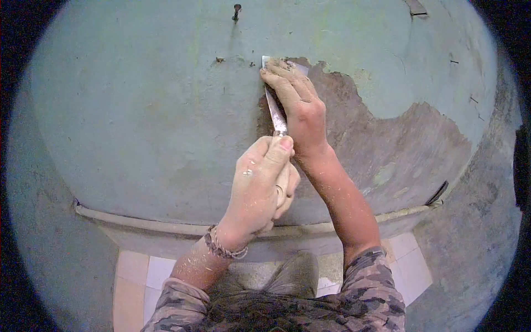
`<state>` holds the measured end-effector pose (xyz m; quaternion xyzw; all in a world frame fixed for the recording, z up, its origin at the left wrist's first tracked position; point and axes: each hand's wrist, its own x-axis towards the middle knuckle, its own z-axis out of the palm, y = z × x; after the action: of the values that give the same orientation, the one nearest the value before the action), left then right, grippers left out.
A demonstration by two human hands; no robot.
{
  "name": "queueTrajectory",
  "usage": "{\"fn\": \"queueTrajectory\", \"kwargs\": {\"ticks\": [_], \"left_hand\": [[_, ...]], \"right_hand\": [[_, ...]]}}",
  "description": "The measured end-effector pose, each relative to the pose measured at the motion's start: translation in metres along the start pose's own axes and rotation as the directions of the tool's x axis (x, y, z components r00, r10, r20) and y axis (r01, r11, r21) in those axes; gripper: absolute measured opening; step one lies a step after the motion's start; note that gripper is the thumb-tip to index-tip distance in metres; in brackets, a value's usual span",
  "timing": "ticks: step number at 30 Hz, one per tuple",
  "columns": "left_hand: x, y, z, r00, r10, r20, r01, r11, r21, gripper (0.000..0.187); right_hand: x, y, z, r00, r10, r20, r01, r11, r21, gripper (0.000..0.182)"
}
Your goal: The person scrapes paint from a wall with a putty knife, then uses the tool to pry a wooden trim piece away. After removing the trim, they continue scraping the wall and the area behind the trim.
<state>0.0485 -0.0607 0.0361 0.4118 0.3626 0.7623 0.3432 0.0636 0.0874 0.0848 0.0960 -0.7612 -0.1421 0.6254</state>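
Observation:
My left hand (257,177), dusty and with a braided bracelet at the wrist, is wrapped round the pale handle of a putty knife (276,116). Its thumb lies along the top of the handle, near the metal collar. The wide blade points up the wall and rests against the painted surface. Across that blade my right hand (303,108) lies flat, fingers stretched out and covering most of it. Both hands are at the left edge of a brownish-grey patch (381,144) where the green paint (138,122) is gone. Pale flakes cling to my left hand and forearm.
A dark nail or hook (237,12) sticks out of the wall at the top. Thin nails (453,62) protrude at the right. A ledge (149,224) runs along the wall's foot, above floor tiles (131,272). At its right end is a dark strip (437,193).

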Motion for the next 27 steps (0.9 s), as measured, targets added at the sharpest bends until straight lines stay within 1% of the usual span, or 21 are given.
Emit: {"fn": "queueTrajectory", "kwargs": {"ticks": [2,3,4,6,8,10,11,12,13,14,15,16,18,19,20,22,23,24,25,26,27], "left_hand": [[-0.005,0.002,0.007,1.000,-0.024,-0.004,0.024,0.999,-0.037,0.026],[-0.010,-0.006,0.006,0.998,-0.055,-0.001,0.055,0.996,-0.064,0.026],[-0.011,-0.010,0.005,0.999,-0.048,0.003,0.048,0.997,-0.061,0.026],[-0.012,-0.012,0.008,0.999,-0.041,0.000,0.041,0.999,0.016,0.027],[-0.001,-0.001,0.012,1.000,-0.031,0.005,0.031,1.000,0.002,0.028],[0.004,0.009,0.019,0.998,0.042,0.046,-0.040,0.998,-0.049,0.028],[0.004,0.006,0.018,0.998,0.037,0.047,-0.034,0.997,-0.067,0.029],[-0.004,-0.002,0.015,0.998,0.032,0.047,-0.029,0.997,-0.072,0.029],[-0.015,-0.010,0.011,1.000,-0.005,0.022,0.007,0.998,-0.058,0.029],[-0.021,-0.011,0.008,0.999,-0.035,-0.001,0.034,0.999,-0.042,0.030],[-0.021,-0.011,0.004,0.997,-0.071,-0.007,0.071,0.997,-0.015,0.031],[-0.015,-0.009,0.003,0.998,-0.066,-0.013,0.066,0.998,-0.018,0.031],[0.000,0.008,0.006,0.999,0.020,-0.032,-0.020,1.000,-0.003,0.032],[0.002,0.017,0.008,0.999,0.034,-0.008,-0.034,0.999,-0.031,0.031],[0.002,0.016,0.007,0.999,0.032,-0.012,-0.032,0.999,-0.029,0.031],[-0.004,0.006,0.003,1.000,-0.019,-0.023,0.019,1.000,-0.008,0.029],[-0.015,-0.006,-0.002,0.997,-0.064,-0.043,0.063,0.998,-0.013,0.026],[-0.026,-0.026,-0.012,0.991,-0.115,-0.073,0.111,0.992,-0.061,0.024],[-0.038,-0.040,-0.020,0.980,-0.166,-0.108,0.164,0.986,-0.022,0.024],[-0.051,-0.064,-0.030,0.985,-0.134,-0.112,0.135,0.991,0.008,0.023],[-0.060,-0.088,-0.042,0.987,-0.109,-0.120,0.113,0.993,0.035,0.021]], "right_hand": [[-0.005,0.000,-0.003,0.999,0.044,0.014,-0.045,0.998,0.052,0.034],[-0.018,-0.005,-0.004,0.997,0.073,0.026,-0.075,0.996,0.051,0.033],[-0.022,-0.004,-0.002,0.997,0.068,0.019,-0.069,0.996,0.049,0.033],[-0.021,-0.006,-0.003,0.999,0.041,-0.015,-0.040,0.999,0.030,0.031],[0.001,0.005,-0.007,0.999,0.040,-0.032,-0.039,0.998,0.040,0.031],[0.010,0.010,-0.010,0.995,0.098,0.017,-0.099,0.992,0.082,0.030],[0.005,0.009,-0.011,0.995,0.101,0.017,-0.102,0.992,0.076,0.030],[-0.008,0.004,-0.009,0.996,0.087,0.025,-0.088,0.994,0.058,0.030],[-0.019,-0.002,-0.006,0.997,0.069,0.024,-0.070,0.997,0.041,0.029],[-0.028,-0.012,-0.006,0.995,0.087,0.056,-0.090,0.994,0.058,0.028],[-0.026,-0.010,-0.002,0.997,0.067,0.041,-0.070,0.996,0.063,0.029],[-0.022,-0.008,0.000,0.998,0.051,0.028,-0.053,0.996,0.071,0.029],[0.008,0.003,0.004,1.000,0.002,-0.001,-0.002,0.998,0.069,0.030],[0.019,0.006,0.004,1.000,-0.010,-0.002,0.010,0.994,0.112,0.032],[0.017,0.005,0.004,1.000,-0.007,-0.002,0.007,0.993,0.116,0.032],[0.002,-0.003,0.000,0.999,0.041,0.030,-0.043,0.997,0.070,0.035],[-0.020,-0.010,0.001,0.995,0.051,0.091,-0.055,0.998,0.038,0.037],[-0.043,-0.020,0.002,0.988,0.055,0.145,-0.063,0.997,0.048,0.038],[-0.067,-0.033,0.004,0.982,0.085,0.170,-0.099,0.992,0.075,0.039],[-0.089,-0.043,0.007,0.979,0.093,0.182,-0.109,0.991,0.082,0.039],[-0.109,-0.053,0.007,0.965,0.114,0.238,-0.140,0.985,0.099,0.039]]}}
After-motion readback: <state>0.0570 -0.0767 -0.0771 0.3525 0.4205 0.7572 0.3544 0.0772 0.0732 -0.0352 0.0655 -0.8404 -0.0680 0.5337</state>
